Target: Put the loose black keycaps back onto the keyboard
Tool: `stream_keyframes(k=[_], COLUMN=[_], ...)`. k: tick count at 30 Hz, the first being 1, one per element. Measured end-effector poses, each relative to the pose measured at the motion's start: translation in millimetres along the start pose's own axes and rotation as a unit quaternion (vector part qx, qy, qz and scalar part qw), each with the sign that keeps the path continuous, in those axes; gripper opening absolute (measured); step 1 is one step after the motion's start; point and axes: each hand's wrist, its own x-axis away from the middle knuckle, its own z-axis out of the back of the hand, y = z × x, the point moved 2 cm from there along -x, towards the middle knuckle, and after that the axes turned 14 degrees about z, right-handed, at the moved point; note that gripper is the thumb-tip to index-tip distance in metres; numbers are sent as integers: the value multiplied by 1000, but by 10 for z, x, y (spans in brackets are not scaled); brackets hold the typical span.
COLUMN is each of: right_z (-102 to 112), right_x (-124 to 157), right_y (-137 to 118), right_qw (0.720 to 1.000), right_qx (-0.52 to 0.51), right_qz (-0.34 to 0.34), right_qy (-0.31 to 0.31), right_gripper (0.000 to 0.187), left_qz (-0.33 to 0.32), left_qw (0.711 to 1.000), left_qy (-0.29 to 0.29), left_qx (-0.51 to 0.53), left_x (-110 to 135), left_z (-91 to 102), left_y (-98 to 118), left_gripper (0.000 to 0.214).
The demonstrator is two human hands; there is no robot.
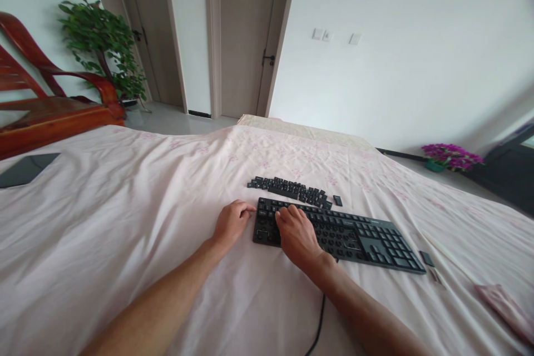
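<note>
A black full-size keyboard (377, 239) lies at a slant on the bed sheet, with many keycaps off its main block and bare switch positions showing. My right hand (297, 236) rests over its left part, fingers bent down and together on the upper rows; what is under the fingertips is hidden. Beside the left end, my left hand (232, 223) stretches its index finger to the keyboard's edge, with nothing visible in it. Loose black keycaps (287, 189) lie in rows just behind the keyboard, and a single keycap (337, 200) sits apart to their right.
A black cable (320, 320) runs toward me under my right forearm. Right of the keyboard lies a small dark piece (426, 258) with thin metal prongs, then a pink cloth (503, 303). A dark flat panel (29, 169) lies far left by a wooden chair (62, 111).
</note>
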Motion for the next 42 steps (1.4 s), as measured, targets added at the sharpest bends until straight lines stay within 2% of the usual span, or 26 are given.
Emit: stream_keyframes(k=[3, 6, 8, 11, 15, 20, 26, 34, 42], right_z=[81, 149, 142, 33, -158, -284, -391, -438, -432], right_x=[6, -33, -111, -316, -678, -1007, -1213, -1346, -1366], right_y=[45, 273, 515, 871, 1108, 1240, 1355, 1341, 1278], right_qw=[999, 997, 992, 978, 976, 978, 977, 975, 977], right_qx=[-14, -79, -122, -144, -122, -85, -77, -67, -73], right_qz=[20, 18, -31, -140, -176, -187, -182, -169, -154], right_qy=[-23, -20, 15, 58, 28, -31, -82, -125, -130], right_gripper=[22, 24, 30, 31, 29, 27, 23, 23, 24], left_qz=[4, 9, 11, 14, 15, 22, 29, 24, 18], left_qw=[1000, 1000, 1000, 1000, 999, 999, 999, 999, 999], left_qy=[-6, -12, -12, -13, -15, -22, -25, -19, -19], left_qx=[8, 14, 19, 23, 25, 32, 34, 32, 29], left_x=[4, 2, -5, -18, -26, -25, -26, -28, -21], left_z=[2, -10, -21, -35, -37, -16, -6, -6, -1], left_y=[3, -6, -17, -32, -35, -6, 7, 13, 11], left_gripper=[31, 31, 31, 32, 33, 32, 32, 32, 31])
